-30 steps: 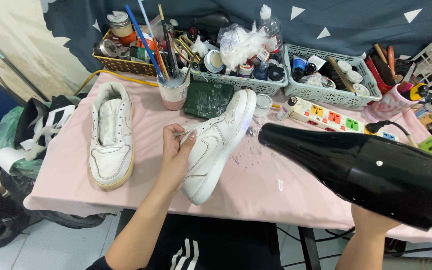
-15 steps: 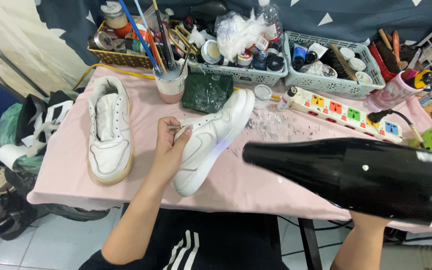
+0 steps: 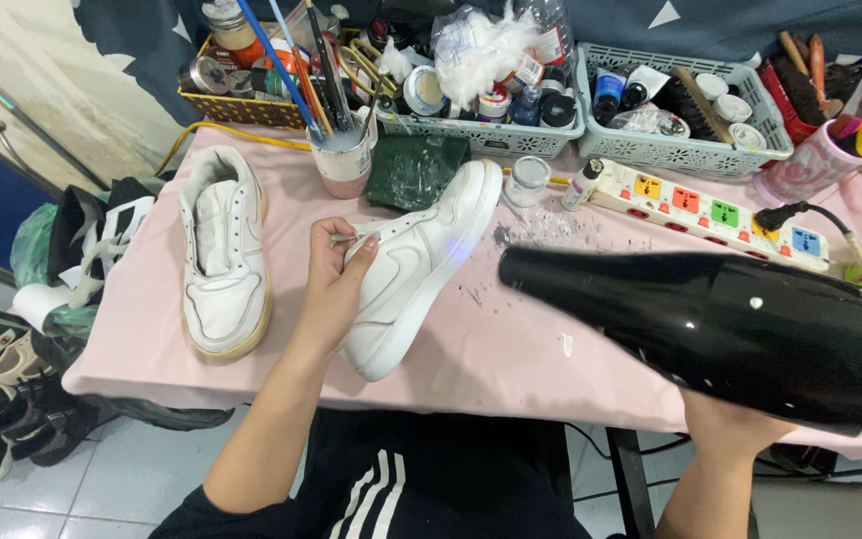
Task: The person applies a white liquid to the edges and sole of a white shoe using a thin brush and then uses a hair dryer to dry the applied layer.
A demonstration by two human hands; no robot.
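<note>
The right hand [image 3: 735, 429] grips a black hair dryer [image 3: 720, 324], nozzle aimed at a white shoe [image 3: 416, 265] tilted on the pink tabletop [image 3: 511, 339]. The left hand [image 3: 336, 279] steadies it, pinching its upper. Drying looks underway; next calls for even sweeps.

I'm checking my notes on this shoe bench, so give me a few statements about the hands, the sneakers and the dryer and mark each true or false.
1. The left hand holds a white sneaker. True.
2. The right hand holds a red hair dryer. False: the hair dryer is black.
3. A second white sneaker lies on the pink table. True.
4. The power strip has nothing plugged in. False: a black plug sits in it.
</note>
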